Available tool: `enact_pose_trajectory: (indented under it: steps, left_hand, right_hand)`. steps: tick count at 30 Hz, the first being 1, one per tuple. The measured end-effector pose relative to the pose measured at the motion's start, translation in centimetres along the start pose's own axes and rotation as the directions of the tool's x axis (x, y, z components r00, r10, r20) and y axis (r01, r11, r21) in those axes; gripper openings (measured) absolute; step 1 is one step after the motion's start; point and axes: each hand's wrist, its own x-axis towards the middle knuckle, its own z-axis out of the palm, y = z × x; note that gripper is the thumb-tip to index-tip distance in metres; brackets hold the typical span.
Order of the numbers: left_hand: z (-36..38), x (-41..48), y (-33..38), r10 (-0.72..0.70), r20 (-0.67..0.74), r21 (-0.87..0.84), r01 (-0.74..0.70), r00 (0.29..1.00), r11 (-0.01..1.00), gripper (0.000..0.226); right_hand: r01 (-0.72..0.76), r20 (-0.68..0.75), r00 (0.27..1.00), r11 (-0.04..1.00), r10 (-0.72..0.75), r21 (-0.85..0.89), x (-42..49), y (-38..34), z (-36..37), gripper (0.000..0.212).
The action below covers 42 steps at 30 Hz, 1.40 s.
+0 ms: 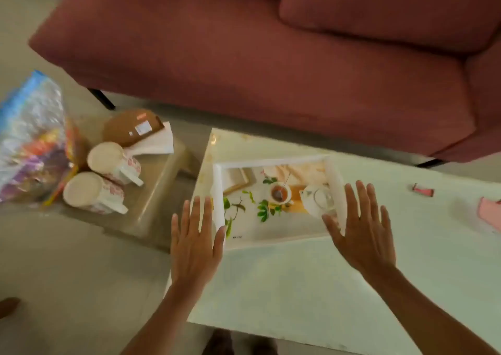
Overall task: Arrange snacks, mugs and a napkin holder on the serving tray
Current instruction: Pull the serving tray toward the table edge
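1. A crinkled, shiny snack bag (32, 140), printed in blue, orange and purple, stands at the far left; its print is too blurred to read.
2. Two floral mugs (108, 178) lie on their sides on a low glass side table (162, 170), just at 3 o'clock of the bag, the nearer mug at 7 o'clock of the farther one, openings facing the camera.
3. A brown napkin holder (130, 129) with white napkins sits at 12 o'clock of the mugs; it bears a white label and a small orange one, neither legible.
4. The left hand (195, 243) is flat, fingers spread, empty, its fingertips at the tray's left rim.
5. The serving tray (271, 242) rests on the pale worktop (298, 287), nothing on it. Its base shows a printed teapot, teacup and green leaves; small dark lettering at its 7 o'clock corner cannot be read.
6. The right hand (360, 230) is open, fingers splayed, empty, over the tray's right rim.
7. Pink scraps (423, 191) lie on the worktop at 3 o'clock of the tray.
8. A dusky red sofa (271, 56) fills the 12 o'clock side.
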Motion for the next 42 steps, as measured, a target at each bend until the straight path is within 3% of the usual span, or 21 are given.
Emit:
enact_pose_trajectory:
  steps: [4,7,14,17,21,26,29,36,42]
  left_hand:
    - [3.6,3.1,-0.7,-0.096,0.011,-0.05,0.096,0.995,0.994,0.075]
    - [5.8,4.5,-1.0,-0.185,0.02,-0.21,0.185,0.983,0.96,0.067]
    - [7.1,7.9,-1.8,-0.297,0.037,-0.457,0.281,0.954,0.844,0.054]
    - [7.7,8.6,-2.0,-0.428,0.042,-0.569,0.374,0.903,0.732,0.043]
    - [9.1,9.4,-2.3,-0.539,0.203,-0.714,0.5,0.817,0.489,0.015]
    - [9.2,10.5,-2.7,-0.589,0.283,-0.76,0.551,0.757,0.343,0.024]
    - [8.5,11.2,-2.4,-0.581,0.272,-0.753,0.546,0.767,0.368,0.026]
    - [7.1,11.5,-3.2,-0.507,0.209,-0.659,0.504,0.836,0.558,0.028]
    - [7.3,9.9,-4.0,-0.511,0.238,-0.665,0.522,0.826,0.535,0.028]
  right_hand:
    - [0.006,0.13,0.992,1.0,-0.006,0.002,2.1,1.7,5.1,0.08]
    - [-0.029,0.197,0.98,0.999,0.022,0.029,3.1,2.7,7.9,0.082]
    - [-0.291,0.237,0.939,0.943,0.249,0.16,8.1,4.0,9.0,0.082]
    - [-0.408,0.337,0.881,0.895,0.333,0.182,10.2,4.6,9.2,0.069]
    - [-0.448,0.332,0.875,0.851,0.353,0.274,11.4,5.3,9.8,0.048]
    - [-0.609,0.385,0.791,0.671,0.475,0.424,11.9,6.8,10.1,0.03]
    - [-0.643,0.401,0.766,0.625,0.503,0.443,10.3,7.3,9.8,0.025]
    - [-0.695,0.433,0.715,0.489,0.549,0.527,2.7,7.8,10.3,0.008]
    - [-0.746,0.466,0.655,0.41,0.595,0.525,-0.7,7.0,11.1,0.008]
